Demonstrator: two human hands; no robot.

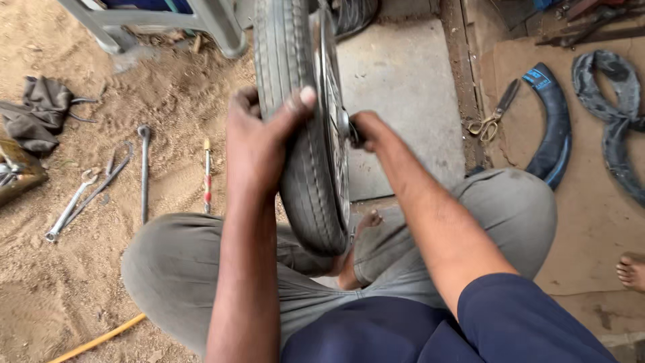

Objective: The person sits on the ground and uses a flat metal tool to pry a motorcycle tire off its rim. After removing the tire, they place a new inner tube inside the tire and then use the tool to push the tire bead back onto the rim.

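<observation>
**Rubber tyre held upright between both hands**

Rubber tread faces the camera: the wheel [306, 128] stands on edge between the person's bent knees, its plane running straight away from the body, its lower rim down near the bare foot [356, 252] and its top out of view at the upper edge. The left hand [259, 144] is wrapped over the tread, thumb stretched across the tyre's crown and the other fingers curled round the far left side, so it has a firm, closed hold on the tyre. The right hand [359, 129] lies on the opposite face, against the metal rim and spokes near the hub; its fingers are tucked in out of sight, so I cannot tell whether they pinch something there or only press. Both hands touch the wheel; the left sits on the tyre itself, the right further in toward the centre.

Outward on the left, sandy ground carries a spanner [69, 210], a long tyre lever [144, 171], a thin screwdriver [207, 175] and a dark rag [40, 113], all well apart from the wheel. A yellow hose [101, 338] crosses the lower corner. Behind the wheel is a concrete slab [403, 81]. On the right, a cardboard sheet [591, 222] holds scissors [497, 111] and cut pieces of inner tube [554, 128]. Another person's foot [631, 271] shows at the right edge.
</observation>
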